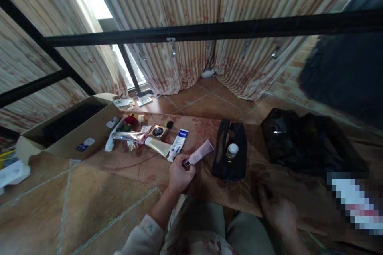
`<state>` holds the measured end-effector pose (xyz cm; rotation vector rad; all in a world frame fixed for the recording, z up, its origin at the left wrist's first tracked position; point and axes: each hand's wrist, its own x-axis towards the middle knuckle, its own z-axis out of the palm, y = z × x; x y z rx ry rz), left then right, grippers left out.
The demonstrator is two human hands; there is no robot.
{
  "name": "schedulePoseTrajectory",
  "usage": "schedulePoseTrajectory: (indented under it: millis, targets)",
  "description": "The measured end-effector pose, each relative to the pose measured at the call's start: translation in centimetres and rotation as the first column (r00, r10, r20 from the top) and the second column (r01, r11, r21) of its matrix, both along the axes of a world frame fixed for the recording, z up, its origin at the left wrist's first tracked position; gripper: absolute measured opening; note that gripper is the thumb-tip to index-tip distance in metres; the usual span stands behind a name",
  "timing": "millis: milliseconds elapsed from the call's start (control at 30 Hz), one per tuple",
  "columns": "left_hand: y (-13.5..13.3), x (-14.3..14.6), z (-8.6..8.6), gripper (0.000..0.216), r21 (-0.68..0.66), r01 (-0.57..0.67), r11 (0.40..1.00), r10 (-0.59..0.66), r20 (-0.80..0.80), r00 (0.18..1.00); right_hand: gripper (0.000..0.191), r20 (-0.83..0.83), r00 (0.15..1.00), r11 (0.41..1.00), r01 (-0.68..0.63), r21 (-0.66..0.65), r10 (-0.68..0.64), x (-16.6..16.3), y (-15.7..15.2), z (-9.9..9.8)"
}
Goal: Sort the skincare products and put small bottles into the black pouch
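Pink plastic squeeze tube (202, 152) with a dark cap, held at the cap end only. Left hand (180, 176) is closed round it, fingers (186, 169) wrapped on the cap. The tube's flat tail points away from the fingers, up and to the right, and seems to rest on the brown patterned woven mat (149, 167). Right hand (278, 207) lies well off to the right of those fingers, palm down, loosely spread. Nothing in it that I can see, though it is dim there.

Just beyond the fingertips lies a white-and-blue tube (178, 143), its cap end nearest the knuckles. Left of that, all lying flat: cream-coloured tube (158, 146), gold square compact (158, 131), silvery-pink tube (128, 136). Right of the fingers, near the pink tail, stands a black mesh pouch (221, 159), mouth open, with a small white-capped bottle (232, 150) inside.

Judgement: the cap is the stiff part, so the grip looks well placed. Pressure on the soft body would be the risk. The tail sits close to both the pouch and the white-and-blue tube. Raise it clear before any swing, or a neighbour gets knocked.
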<state>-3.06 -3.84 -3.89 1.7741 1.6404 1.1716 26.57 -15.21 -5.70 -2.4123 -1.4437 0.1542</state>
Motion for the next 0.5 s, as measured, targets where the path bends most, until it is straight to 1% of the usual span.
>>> schedulePoseTrajectory:
  millis: [100,200,367,500]
  targets:
    - [0.0,0.1,0.1,0.023,-0.007,0.003,1.0,-0.003,-0.007,1.0,0.039,-0.011,1.0,1.0,0.01,-0.007,-0.01,0.1,0.0,-0.2]
    - [0.0,0.1,-0.1,0.023,-0.006,-0.006,1.0,0.006,-0.002,1.0,0.038,-0.029,1.0,1.0,0.006,0.025,-0.006,0.2,0.0,-0.3]
    - [-0.5,-0.1,-0.4,0.024,0.039,-0.036,0.999,0.036,-0.008,0.999,0.039,-0.034,0.999,1.0,-0.008,0.012,0.008,0.5,0.0,-0.6]
    - [-1.2,-0.6,-0.5,0.025,0.1,-0.115,0.988,0.117,-0.018,0.993,0.038,-0.031,0.999,0.999,-0.021,0.029,0.022,0.7,-0.1,-1.0]
